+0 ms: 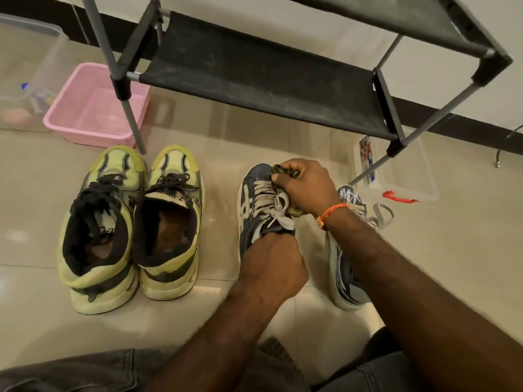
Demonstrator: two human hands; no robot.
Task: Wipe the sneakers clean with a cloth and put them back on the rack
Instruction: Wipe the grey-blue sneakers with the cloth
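A dark blue and white sneaker stands on the tiled floor, toe pointing away from me. My left hand grips its heel opening from above. My right hand holds a crumpled dark, patterned cloth and presses it on the laces and tongue. The matching sneaker lies to the right, partly hidden under my right forearm. A pair of yellow-green sneakers with black laces sits side by side on the left. The black shoe rack stands behind the shoes, its lower shelf bare.
A pink plastic basket sits behind the yellow pair by the rack's left leg. A clear bin with small items stands far left. A clear lidded box with a red latch lies at right. My knees fill the bottom edge.
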